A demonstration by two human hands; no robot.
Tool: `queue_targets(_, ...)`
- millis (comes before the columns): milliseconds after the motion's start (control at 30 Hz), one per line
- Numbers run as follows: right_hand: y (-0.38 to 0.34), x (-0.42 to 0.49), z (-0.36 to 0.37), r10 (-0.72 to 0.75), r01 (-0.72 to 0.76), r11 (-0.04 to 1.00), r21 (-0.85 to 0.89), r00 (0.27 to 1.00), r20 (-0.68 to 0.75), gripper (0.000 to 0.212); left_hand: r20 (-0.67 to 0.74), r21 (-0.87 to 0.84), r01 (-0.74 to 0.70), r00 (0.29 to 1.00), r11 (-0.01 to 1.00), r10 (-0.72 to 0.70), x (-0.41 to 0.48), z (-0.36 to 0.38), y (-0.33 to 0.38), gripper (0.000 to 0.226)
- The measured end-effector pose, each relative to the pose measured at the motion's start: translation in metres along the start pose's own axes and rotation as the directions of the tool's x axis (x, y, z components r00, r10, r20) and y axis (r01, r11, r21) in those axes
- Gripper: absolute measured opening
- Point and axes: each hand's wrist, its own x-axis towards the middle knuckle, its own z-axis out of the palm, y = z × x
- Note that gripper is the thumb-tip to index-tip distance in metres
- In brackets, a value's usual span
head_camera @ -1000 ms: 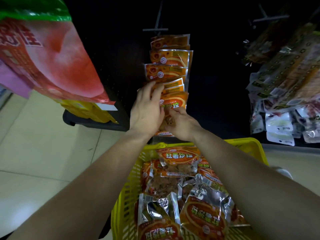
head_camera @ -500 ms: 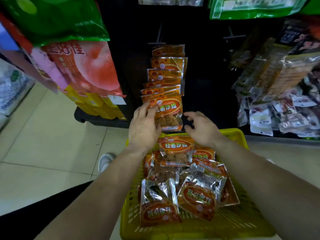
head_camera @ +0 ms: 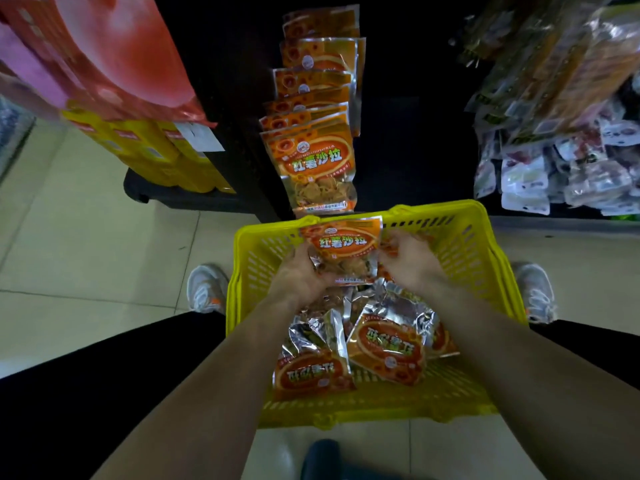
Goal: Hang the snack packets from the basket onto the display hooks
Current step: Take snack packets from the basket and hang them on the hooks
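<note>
**A:** What did that step call for?

**B:** Lifting one packet point(head_camera: 341, 245) clear of the basket point(head_camera: 485, 244) without dragging its neighbours along, I'd judge. It then needed turning so the top edge led towards the hanging row point(head_camera: 313, 161) at upper centre. I couldn't make out the hang hole, so feeling for it first would have helped.

**A:** And the hands?

**B:** Both were clasped on that packet, at centre frame just over the basket's far rim. The left hand point(head_camera: 299, 275) had its fingers curled round the lower left corner. The right hand point(head_camera: 414, 265) gripped the right edge, fingers bent rather than spread.

**A:** Was anything else held?

**B:** No. The remaining packets point(head_camera: 386, 348) lay loose in the basket below the hands, some showing crumpled foil.

**A:** The hook?

**B:** It was hidden behind the hung packets, so I couldn't see its tip.
</note>
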Motion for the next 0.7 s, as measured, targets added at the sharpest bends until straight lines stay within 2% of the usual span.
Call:
queue_targets(167, -0.013, 0.015, 0.022, 0.051, -0.032, 0.99, 0.139, 0.99, -0.134, 0.021, -0.048, -0.125, 0.046, 0.997, 0.991, -0.052, 0.018, 0.008, -0.001, 0.062)
queue_targets(333, -0.012, 0.002, 0.008, -0.002, 0.011, 0.972, 0.233, 0.999, -0.036, 0.018, -0.177, -0.095, 0.032, 0.983, 0.995, -0.049, 0.011, 0.006, -0.003, 0.045)
queue_targets(433, -0.007, -0.012, -0.01, -0.071, 0.065, 0.954, 0.294, 0.997, 0.01, 0.013, -0.28, -0.113, -0.034, 0.96, 0.993, 0.001, -0.002, -0.005, 0.005, 0.065)
queue_targets(500, -0.005, -0.022, -0.021, -0.088, 0.062, 0.938, 0.341, 0.994, 0.06, 0.015, -0.286, -0.115, -0.128, 0.954, 0.985, 0.091, -0.014, -0.012, 0.014, 0.073)
queue_targets(533, -0.004, -0.028, -0.025, -0.088, 0.049, 0.931, 0.362, 0.992, 0.09, 0.017, -0.261, -0.065, -0.178, 0.953, 0.982, 0.156, -0.02, -0.014, 0.019, 0.069)
queue_targets(600, -0.003, -0.038, -0.031, -0.112, 0.043, 0.911, 0.411, 0.983, 0.145, 0.015, -0.169, 0.057, -0.262, 0.949, 0.963, 0.268, -0.028, -0.017, 0.028, 0.044)
queue_targets(667, 0.002, -0.047, -0.033, -0.132, 0.051, 0.907, 0.418, 0.977, 0.167, 0.011, -0.078, 0.078, -0.279, 0.955, 0.957, 0.285, -0.033, -0.02, 0.036, 0.02)
queue_targets(700, 0.007, -0.05, -0.034, -0.122, 0.058, 0.925, 0.376, 0.982, 0.147, 0.008, -0.061, 0.105, -0.272, 0.958, 0.957, 0.279, -0.034, -0.021, 0.037, 0.017)
